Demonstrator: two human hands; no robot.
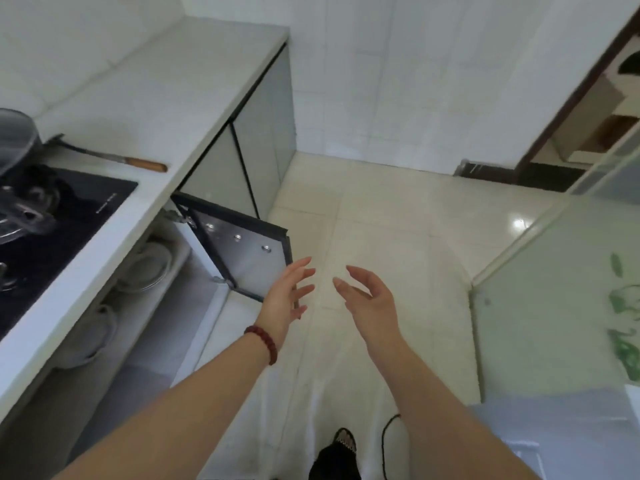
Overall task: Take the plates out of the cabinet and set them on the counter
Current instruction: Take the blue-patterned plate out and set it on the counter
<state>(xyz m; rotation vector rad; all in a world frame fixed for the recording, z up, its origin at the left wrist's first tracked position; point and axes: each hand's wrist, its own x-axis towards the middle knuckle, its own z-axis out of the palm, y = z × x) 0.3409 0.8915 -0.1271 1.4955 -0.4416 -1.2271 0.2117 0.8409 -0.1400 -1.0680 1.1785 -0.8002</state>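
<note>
The white counter [145, 109] runs along the left wall above grey cabinet fronts. One cabinet door [242, 251] stands open over the pale tiled floor [381, 220]. Plates [149, 268] are stacked inside the cabinet, under the black cooktop [69, 216]. A wood-handled utensil [114, 157] lies on the counter. The left hand [284, 299] and right hand [370, 299] hover apart over the floor, fingers spread, holding nothing.

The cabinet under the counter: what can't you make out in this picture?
- Plates, head view: countertop edge overhangs them; count unclear.
- Lower dishes: dim, blurred; type unclear.
- Pot: cut off by left edge.
- Left hand, right hand: open, empty.
</note>
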